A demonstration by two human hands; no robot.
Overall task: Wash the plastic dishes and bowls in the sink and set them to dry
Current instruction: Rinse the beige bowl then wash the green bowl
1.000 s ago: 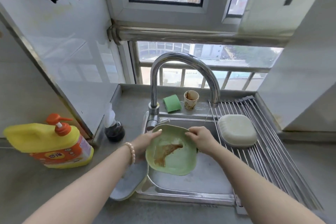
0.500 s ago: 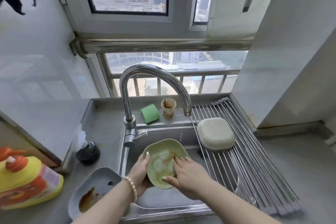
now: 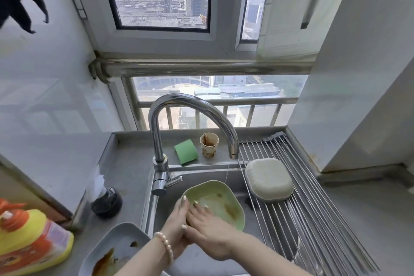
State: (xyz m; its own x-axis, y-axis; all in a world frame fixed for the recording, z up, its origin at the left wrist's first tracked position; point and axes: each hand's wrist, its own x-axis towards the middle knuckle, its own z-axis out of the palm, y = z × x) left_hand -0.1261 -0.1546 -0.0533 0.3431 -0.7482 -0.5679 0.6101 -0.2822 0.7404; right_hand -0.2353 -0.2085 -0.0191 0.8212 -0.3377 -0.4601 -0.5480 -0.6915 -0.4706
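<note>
— Bowl (image 3: 220,203) still dirty?
— Yes. My left hand (image 3: 177,219) grips its rim over the sink (image 3: 201,175). My right hand (image 3: 208,228) rubs inside, fingers flat. I should scrub the brown bits under the tap (image 3: 233,152).

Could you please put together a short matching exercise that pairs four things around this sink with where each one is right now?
Things:
1. green bowl
2. white bowl
3. paper cup
4. grey dish

Places:
A. upside down on the drying rack
B. on the counter left of the sink, with brown residue inside
C. over the sink basin, held by the left hand and rubbed by the right hand
D. upright on the ledge behind the sink, beside the green sponge

Pairs: 1-C, 2-A, 3-D, 4-B
</note>
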